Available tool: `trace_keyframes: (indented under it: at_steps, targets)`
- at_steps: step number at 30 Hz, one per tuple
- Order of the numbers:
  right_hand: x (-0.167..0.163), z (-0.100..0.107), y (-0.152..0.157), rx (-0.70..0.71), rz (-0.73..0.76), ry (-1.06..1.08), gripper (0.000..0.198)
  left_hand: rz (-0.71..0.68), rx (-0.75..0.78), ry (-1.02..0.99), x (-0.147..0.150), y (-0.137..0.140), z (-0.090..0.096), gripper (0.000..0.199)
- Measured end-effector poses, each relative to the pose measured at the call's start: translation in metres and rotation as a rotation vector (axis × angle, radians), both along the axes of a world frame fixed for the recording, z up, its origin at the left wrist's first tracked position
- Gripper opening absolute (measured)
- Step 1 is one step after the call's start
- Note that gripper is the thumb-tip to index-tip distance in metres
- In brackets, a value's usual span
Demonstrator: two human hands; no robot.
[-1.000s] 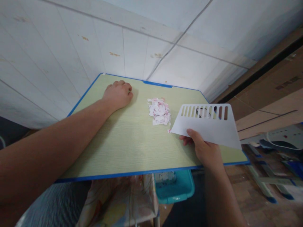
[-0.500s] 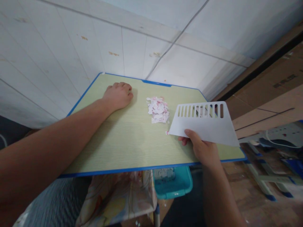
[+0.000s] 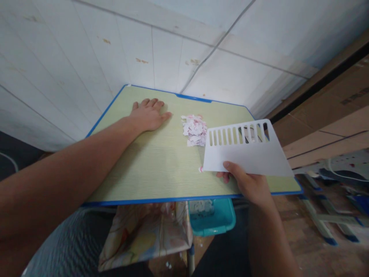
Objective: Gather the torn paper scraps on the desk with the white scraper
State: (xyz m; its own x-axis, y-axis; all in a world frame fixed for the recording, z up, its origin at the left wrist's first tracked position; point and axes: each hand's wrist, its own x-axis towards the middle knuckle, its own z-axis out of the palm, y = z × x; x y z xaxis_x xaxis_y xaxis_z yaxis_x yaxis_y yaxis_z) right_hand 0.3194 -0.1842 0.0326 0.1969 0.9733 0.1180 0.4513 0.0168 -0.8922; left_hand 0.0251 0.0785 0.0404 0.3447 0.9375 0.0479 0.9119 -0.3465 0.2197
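My right hand [image 3: 245, 179] grips the lower edge of a flat white plastic scraper [image 3: 245, 154] with a row of slots along its top. The scraper's left edge is beside a heap of torn paper scraps [image 3: 196, 130], white with pink bits, and hides part of its right side. One loose scrap [image 3: 201, 169] lies by the scraper's lower left corner. To the left of the heap, my left hand [image 3: 150, 114] rests on the tabletop [image 3: 155, 165], fingers spread, holding nothing.
Under the table's near edge stands a turquoise bin [image 3: 215, 219] with pale pieces inside. A patterned cloth [image 3: 150, 234] hangs beside it. A white wall [image 3: 129, 46] with a grey cable [image 3: 213, 50] borders the back. Cardboard boxes [image 3: 325, 111] stand at the right.
My left hand's curled fingers have spread out flat on the table. The scraper in my right hand has shifted left, up to the heap, and the loose scrap has moved slightly towards me.
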Motion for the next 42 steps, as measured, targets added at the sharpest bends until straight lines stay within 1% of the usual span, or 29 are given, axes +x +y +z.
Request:
trace_keyframes:
  at_steps: [4,9,13,18,22,24,27,32,38,42]
  targets:
    - [-0.006,0.003,-0.004,0.001,-0.009,-0.022,0.046,0.012,-0.017,0.015,0.002,0.001,0.000,0.084]
    - [-0.018,0.009,-0.010,-0.067,0.088,-0.031,0.047,0.017,-0.003,0.020,0.005,0.000,0.002,0.082]
    - [-0.014,0.008,-0.010,-0.111,0.109,-0.026,0.044,0.010,0.008,0.010,0.005,-0.002,0.002,0.079]
    - [0.002,0.000,-0.013,-0.139,0.000,0.042,0.041,-0.003,0.026,-0.010,0.004,-0.002,0.001,0.078]
    - [0.002,-0.002,-0.018,-0.133,-0.084,0.126,0.032,-0.002,0.040,-0.016,0.003,0.002,-0.002,0.078]
    - [0.000,0.000,-0.019,-0.136,-0.089,0.159,0.029,-0.005,0.047,-0.006,0.003,0.004,-0.004,0.082]
    - [-0.002,0.002,-0.016,-0.149,-0.051,0.215,0.026,-0.013,0.051,0.022,0.001,0.007,-0.005,0.087]
    - [-0.005,0.006,-0.011,-0.109,0.027,0.227,0.032,-0.018,0.042,0.038,0.001,0.007,-0.002,0.087]
    - [-0.011,0.011,-0.011,-0.123,0.041,0.156,0.037,-0.008,0.042,0.024,0.003,0.006,-0.001,0.081]
    - [-0.011,0.011,-0.011,-0.126,0.016,0.151,0.038,-0.005,0.042,0.037,0.002,0.007,-0.002,0.083]
